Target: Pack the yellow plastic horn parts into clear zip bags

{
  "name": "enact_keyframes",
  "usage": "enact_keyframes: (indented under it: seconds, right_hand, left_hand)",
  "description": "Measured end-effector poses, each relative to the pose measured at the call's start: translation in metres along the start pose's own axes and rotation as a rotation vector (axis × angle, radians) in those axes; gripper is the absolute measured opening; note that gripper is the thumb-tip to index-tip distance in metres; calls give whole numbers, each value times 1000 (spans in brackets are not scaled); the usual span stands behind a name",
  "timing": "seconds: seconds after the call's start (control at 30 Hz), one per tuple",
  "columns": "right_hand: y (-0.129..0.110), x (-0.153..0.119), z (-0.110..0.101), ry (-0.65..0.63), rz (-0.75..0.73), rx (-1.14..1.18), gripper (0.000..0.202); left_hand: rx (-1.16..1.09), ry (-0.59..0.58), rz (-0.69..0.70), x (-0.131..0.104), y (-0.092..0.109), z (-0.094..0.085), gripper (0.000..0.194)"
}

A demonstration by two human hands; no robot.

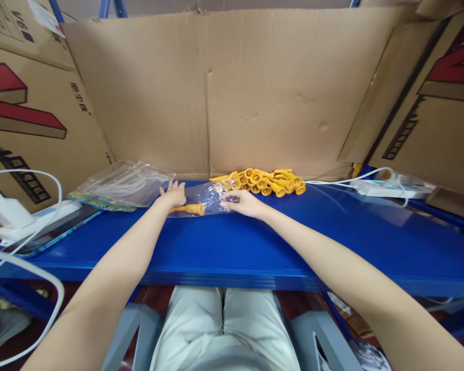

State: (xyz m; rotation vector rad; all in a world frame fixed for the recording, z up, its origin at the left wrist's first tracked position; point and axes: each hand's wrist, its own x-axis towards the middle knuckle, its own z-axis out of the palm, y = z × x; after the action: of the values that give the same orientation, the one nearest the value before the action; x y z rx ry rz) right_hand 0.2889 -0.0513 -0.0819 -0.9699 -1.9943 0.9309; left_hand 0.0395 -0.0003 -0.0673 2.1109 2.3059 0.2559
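A clear plastic bag (212, 197) lies on the blue shelf between my hands, with a yellow cone-ended piece (193, 208) inside its left part. My left hand (174, 196) rests on the bag's left end, fingers spread, over the narrow end of the yellow piece. At the bag's right end, my right hand (244, 203) pinches the clear plastic between thumb and fingers. Just behind my right hand is a pile of several yellow cone-ended pieces (278, 183), their round open ends facing me.
Clear bags (119, 185) lie left of my left hand. A phone (54, 229), white adapter (11, 214) and cables sit far left. A power strip (394, 188) lies at right. Cardboard (278, 93) stands behind; printed boxes (34, 118) flank the blue shelf (232, 247).
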Motion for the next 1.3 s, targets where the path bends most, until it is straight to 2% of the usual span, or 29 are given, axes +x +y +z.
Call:
enact_keyframes:
  seconds: [0.17, 0.3, 0.43, 0.53, 0.67, 0.83, 0.97, 1.07, 1.17, 1.3]
  right_hand:
    - [2, 5, -12, 214, -30, -2, 21]
    - [5, 9, -25, 441, -108, -165, 25]
    - [3, 11, -35, 529, -181, -470, 35]
    - [-6, 16, -36, 473, -202, -717, 36]
    - [-17, 27, -35, 273, -116, -1055, 37]
    - [-19, 44, -25, 65, -24, -1226, 35]
    - [-19, 55, -14, 53, 30, -1312, 37]
    - [-23, 59, -14, -1, 52, -1327, 37]
    - [-32, 60, -21, -70, 63, -1330, 35]
    - [-44, 56, -36, -44, 54, -1407, 31]
  left_hand:
    - [-66, 128, 23, 1, -2, -5, 69]
    - [-86, 40, 49, 0, 9, 5, 59]
    - [-74, 3, 77, 3, 12, 19, 57]
    - [-86, 37, 94, 9, 8, 23, 56]
    - [-104, 20, 111, 12, 5, 21, 57]
    - [-120, -37, 133, 11, 5, 16, 56]
    - [-132, -13, 144, 10, 4, 16, 57]
    - [-143, 0, 152, 10, 4, 16, 56]
    - [-164, 19, 168, 10, 4, 16, 54]
    - [-104, -17, 174, 10, 4, 15, 56]
